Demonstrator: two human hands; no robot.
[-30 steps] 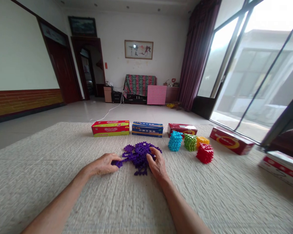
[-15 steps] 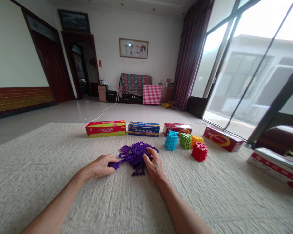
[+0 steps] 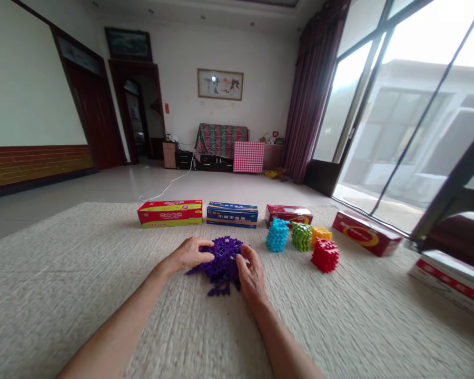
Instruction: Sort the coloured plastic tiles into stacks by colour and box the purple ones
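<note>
A heap of purple interlocking plastic pieces (image 3: 223, 259) with notched edges lies on the woven mat. My left hand (image 3: 191, 253) rests against the heap's left side, thumb and fingers parted and bent over its edge. On the opposite side, my right hand (image 3: 252, 271) curves along the heap with a gap between thumb and forefinger. Both hands touch the pieces, and neither is closed round one; some fingertips are hidden. To the right stand built-up blocks of similar pieces: blue (image 3: 277, 235), green (image 3: 302, 236), orange (image 3: 321, 236) and red (image 3: 325, 255).
Behind the heap stand a red and yellow-green box (image 3: 169, 214), a blue box (image 3: 231, 215) and a dark red box (image 3: 288, 213). Another red box (image 3: 366, 232) and a white-and-red box (image 3: 450, 281) are at the right. All sit on the beige mat (image 3: 102, 252).
My left hand has moved right and forward, from a purple piece at the left to the main heap. Those left-hand pieces now lie closer in. My right hand stays at the heap's right side.
</note>
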